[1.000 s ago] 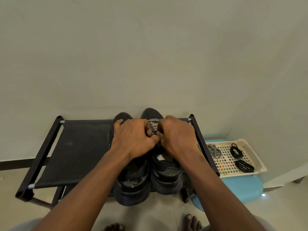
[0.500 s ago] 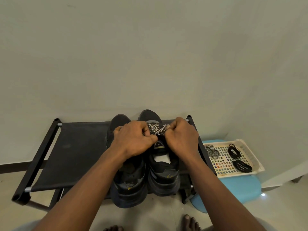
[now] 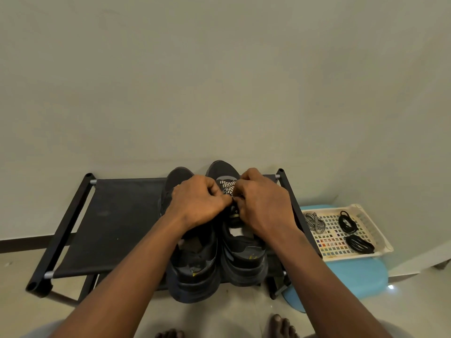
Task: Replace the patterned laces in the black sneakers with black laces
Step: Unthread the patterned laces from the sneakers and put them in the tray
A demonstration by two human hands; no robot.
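Pinching the black-and-white patterned lace (image 3: 226, 187) from both sides, the left hand (image 3: 199, 203) and the right hand (image 3: 262, 204) meet over the front of the right black sneaker (image 3: 244, 254); each grip is clamped on the lace, fingers curled, the fingertips hidden behind the knuckles. Only a short crossed stretch of lace shows between them. A small yellow mark on this sneaker's tongue and another inside its heel are too small to read. The left black sneaker (image 3: 192, 272) stands touching it, its front covered by the left hand. Both stand on a black fabric-topped shoe rack (image 3: 117, 220) against a plain wall (image 3: 219, 81). Right of the rack, a cream slotted plastic tray (image 3: 371, 228) on a blue plastic stool (image 3: 353, 276) holds a loose patterned lace (image 3: 314, 222) and two coiled black laces (image 3: 347, 222), over a sheet of tiny coloured squares with no legible writing. Bare toes (image 3: 280, 324) are cut off at the bottom edge.
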